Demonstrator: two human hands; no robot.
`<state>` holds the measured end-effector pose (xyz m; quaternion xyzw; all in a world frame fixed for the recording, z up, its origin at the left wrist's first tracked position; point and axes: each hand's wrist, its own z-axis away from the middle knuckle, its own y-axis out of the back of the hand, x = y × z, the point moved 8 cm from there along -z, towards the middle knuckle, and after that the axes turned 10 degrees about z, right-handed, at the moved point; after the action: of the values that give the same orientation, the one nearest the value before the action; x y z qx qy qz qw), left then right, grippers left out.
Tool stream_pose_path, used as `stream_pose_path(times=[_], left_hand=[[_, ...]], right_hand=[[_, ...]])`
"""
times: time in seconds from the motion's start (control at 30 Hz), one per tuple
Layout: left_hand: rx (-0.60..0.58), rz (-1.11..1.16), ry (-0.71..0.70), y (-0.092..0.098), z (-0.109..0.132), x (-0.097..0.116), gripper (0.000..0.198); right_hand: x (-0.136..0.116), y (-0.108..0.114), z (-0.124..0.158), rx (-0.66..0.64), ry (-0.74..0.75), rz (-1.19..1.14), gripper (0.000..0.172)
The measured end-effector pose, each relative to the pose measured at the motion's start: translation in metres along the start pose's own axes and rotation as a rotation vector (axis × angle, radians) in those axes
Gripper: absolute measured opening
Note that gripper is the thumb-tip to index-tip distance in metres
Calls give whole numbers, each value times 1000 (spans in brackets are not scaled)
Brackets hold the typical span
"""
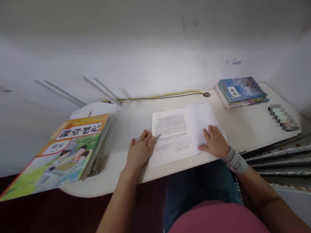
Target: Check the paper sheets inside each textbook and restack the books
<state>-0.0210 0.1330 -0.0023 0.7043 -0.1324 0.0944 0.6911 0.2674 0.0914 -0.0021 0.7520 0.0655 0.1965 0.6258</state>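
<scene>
An open book [171, 132] lies on the white desk, its left page printed with dark text and its right page looking blank. My right hand [215, 141] rests on that blank page with its fingers spread and a grey band around the wrist. At the book's left edge is my left hand [140, 149], its fingertips touching the margin. Its fingers are slightly bent and apart, and nothing shows in its grasp.
Left of the book a stack topped by a yellow and green book [70, 152] overhangs the desk [131, 113]. More books [243, 89] are piled at the back right, near a blurred-out phone [283, 118]. A yellow cable [167, 94] runs along the wall into a hole.
</scene>
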Motion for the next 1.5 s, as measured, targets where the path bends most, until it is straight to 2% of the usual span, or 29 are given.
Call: stream_pose_path(times=[0.13,0.43,0.57,0.63,0.8,1.13,1.23,1.4,1.5], left_hand=[[-38,-10,40,-1,0,-9,52],[6,-112,29,-6,9,-9,51],[83,-130,47,-1,11,2,50],[80,-69,59,-3,13,5,52],[-10,-30,57,-13,17,6,53],[-5,-103,38,-13,20,2,52],[-18,-98,47,-12,18,4,52],[-23,-138,30,-10,19,9,53],[-17,-161,27,-7,21,11,53]], right_hand=[[-5,-2,-14,-2,32,-9,91],[29,-10,-2,16,-30,-2,73],[17,1,3,72,-6,25,57],[9,4,4,108,30,23,50],[7,-1,5,105,67,9,51],[33,-4,19,77,6,54,53],[27,1,13,87,0,74,50],[2,6,-11,111,56,125,40],[7,4,-22,68,49,104,40]])
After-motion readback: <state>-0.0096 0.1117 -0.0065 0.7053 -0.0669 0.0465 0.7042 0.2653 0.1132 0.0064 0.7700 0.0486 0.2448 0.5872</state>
